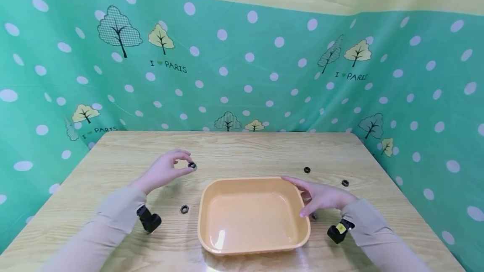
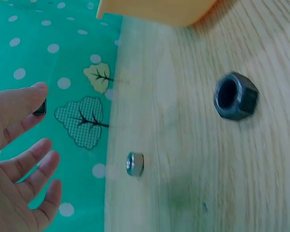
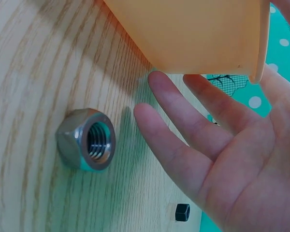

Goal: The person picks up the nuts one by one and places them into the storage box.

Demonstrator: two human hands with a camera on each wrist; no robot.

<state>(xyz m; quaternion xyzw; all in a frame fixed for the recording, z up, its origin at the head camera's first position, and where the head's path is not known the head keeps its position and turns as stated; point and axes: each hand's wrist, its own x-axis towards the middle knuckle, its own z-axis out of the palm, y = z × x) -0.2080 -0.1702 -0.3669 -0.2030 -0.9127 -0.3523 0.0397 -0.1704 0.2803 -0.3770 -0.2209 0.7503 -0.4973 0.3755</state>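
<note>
My left hand pinches a dark hex nut between thumb and index finger, above the table left of the orange plastic tub. In the left wrist view its other fingers spread loosely. A dark nut lies on the table close to that wrist, with a silvery nut farther back. My right hand holds the tub's far right corner, thumb at the side rim and index finger at the back rim. Its remaining fingers extend outside the wall. Beside them a metal nut lies partly hidden in the head view.
Two more nuts sit behind and right of the right hand, one nut beyond the tub and another nut farther right. The wooden table meets a green dotted cloth at its back and sides.
</note>
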